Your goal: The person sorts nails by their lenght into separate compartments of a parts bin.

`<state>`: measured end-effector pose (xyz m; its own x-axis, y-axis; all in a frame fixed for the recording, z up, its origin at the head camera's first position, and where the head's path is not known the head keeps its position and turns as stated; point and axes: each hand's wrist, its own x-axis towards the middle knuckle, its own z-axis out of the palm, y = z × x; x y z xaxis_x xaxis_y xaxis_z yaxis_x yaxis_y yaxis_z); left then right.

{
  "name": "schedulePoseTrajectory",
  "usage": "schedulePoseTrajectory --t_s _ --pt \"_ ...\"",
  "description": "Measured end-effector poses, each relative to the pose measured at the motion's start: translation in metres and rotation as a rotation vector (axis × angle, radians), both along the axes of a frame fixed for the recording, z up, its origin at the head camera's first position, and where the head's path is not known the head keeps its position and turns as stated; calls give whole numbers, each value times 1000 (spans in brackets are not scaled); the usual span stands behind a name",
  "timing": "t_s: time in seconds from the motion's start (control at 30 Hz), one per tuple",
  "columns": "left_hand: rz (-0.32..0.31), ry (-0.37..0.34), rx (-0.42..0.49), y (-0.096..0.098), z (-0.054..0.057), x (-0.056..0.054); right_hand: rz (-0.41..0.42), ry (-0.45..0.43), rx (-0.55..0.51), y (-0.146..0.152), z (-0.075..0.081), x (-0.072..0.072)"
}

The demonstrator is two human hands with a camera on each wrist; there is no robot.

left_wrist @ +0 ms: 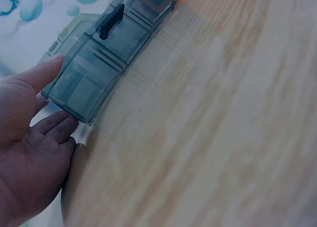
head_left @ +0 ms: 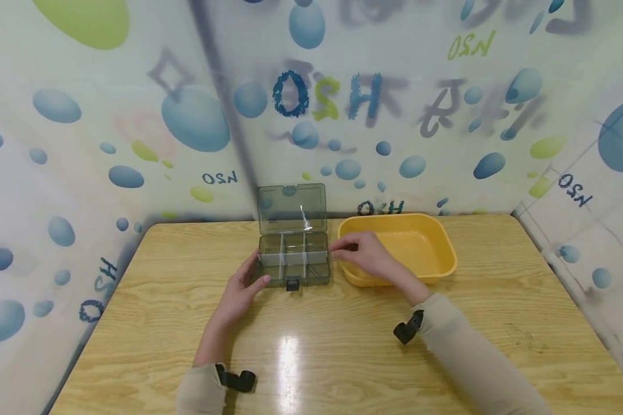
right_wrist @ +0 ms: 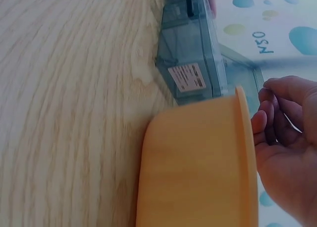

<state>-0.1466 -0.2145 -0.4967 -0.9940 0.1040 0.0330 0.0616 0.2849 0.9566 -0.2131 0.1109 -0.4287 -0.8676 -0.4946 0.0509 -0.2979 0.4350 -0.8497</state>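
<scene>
While the right hand (head_left: 366,249) hovers over the near-left rim of the tray, we see its thumb and index fingertip pressed together, though we cannot tell whether anything small sits between them. If those fingers loosen early, we reckon whatever they might hold could drop between tray and box!

Across we go to the left hand (head_left: 239,293): its fingers lie along the left side of the compartment box (head_left: 316,280), spread away from the thumb at the near-left corner. That looks a light hold to us; a knock from the right could skid the box over the glossy counter (head_left: 342,346).

Inside, near right, a slim dark piece (head_left: 313,271) lies aslant, and a jolt might shift it. Behind, the clear lid (head_left: 275,216) stands raised; shake the base and we could see it flop forward onto the fingers.

Just right of the box sits the orange tray (head_left: 412,256), the right forearm crossing its near edge. Should that wrist dip, we'd fear a snagged rim and a dragged tray.
</scene>
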Motion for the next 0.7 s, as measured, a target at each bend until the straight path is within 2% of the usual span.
schedulePoseTrajectory --t_s 0.2,0.43,0.63,0.7 --pt "-4 -8 1 0 -2 -1 -39 0 7 14 -1 -4" --pt "-4 7 48 2 -6 -2 -89 -40 28 34 -7 -14" --pt "0 -10 31 1 -3 -1 -194 -178 -7 49 -12 -27" --pt "-2 -19 27 0 -2 0 -206 -202 -21 50 -13 -30"
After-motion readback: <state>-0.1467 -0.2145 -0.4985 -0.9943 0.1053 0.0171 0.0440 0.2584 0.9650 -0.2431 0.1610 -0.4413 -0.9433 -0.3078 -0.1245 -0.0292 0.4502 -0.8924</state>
